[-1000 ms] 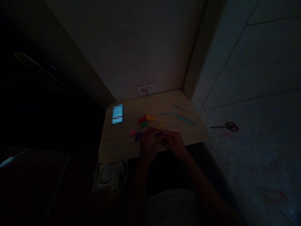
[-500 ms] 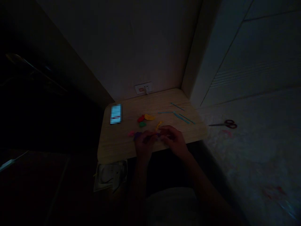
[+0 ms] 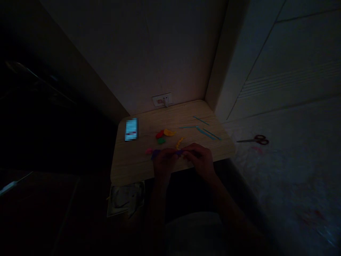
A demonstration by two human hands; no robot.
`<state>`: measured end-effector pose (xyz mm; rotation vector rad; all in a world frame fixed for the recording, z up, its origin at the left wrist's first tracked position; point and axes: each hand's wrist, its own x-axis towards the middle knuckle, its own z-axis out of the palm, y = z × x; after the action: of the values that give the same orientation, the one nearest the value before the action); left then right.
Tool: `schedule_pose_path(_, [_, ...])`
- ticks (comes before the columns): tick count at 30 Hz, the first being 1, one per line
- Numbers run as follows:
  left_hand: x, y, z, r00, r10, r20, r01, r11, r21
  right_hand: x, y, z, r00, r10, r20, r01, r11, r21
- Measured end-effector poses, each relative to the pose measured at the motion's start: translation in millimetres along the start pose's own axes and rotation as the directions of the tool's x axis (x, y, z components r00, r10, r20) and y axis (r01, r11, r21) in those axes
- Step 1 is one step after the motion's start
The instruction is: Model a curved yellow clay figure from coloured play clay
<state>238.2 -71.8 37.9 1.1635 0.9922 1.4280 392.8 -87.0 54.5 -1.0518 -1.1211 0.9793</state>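
Note:
The light is dim. My left hand (image 3: 163,163) and my right hand (image 3: 201,159) meet over the front of the small wooden table (image 3: 128,167). Between their fingertips they pinch a small purple piece of modelling clay (image 3: 179,153). A larger purple lump (image 3: 155,154) lies just left of my left hand, partly hidden by it, beside a pink lump (image 3: 148,151). Behind my fingers rests a bumpy yellow clay strand (image 3: 179,143). Red clay (image 3: 160,134), green clay (image 3: 161,141) and orange clay (image 3: 169,132) sit close together farther back.
Thin blue modelling tools (image 3: 206,133) lie on the right of the table. A lit phone (image 3: 131,129) is at the left. Scissors (image 3: 253,140) lie off to the right. A wall socket (image 3: 162,100) with a plug is behind; a tray-like box (image 3: 125,199) stands lower left.
My right hand has shifted slightly to the right and its fingers have drawn closer together. The purple piece between the fingertips now shows more clearly.

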Motion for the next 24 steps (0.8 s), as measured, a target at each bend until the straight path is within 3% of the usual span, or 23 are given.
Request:
schedule_pose_path(7, [2,3,0.4,0.989,0.146,0.023,-0.147,0.985,0.093,-5,2,8,0.994,0.106,0.025,-0.107,0.991,0.077])
schedule_pose_path(14, [2,4,-0.6,0.974,0.217,0.061,-0.224,0.966,0.132,-3,1,9,0.971,0.222,0.094,-0.228,0.972,0.056])
schedule_pose_path(24, [1,3,4.6,0.972,0.216,0.088,-0.226,0.968,0.112,-5,2,12,0.961,0.264,0.076,-0.263,0.964,-0.026])
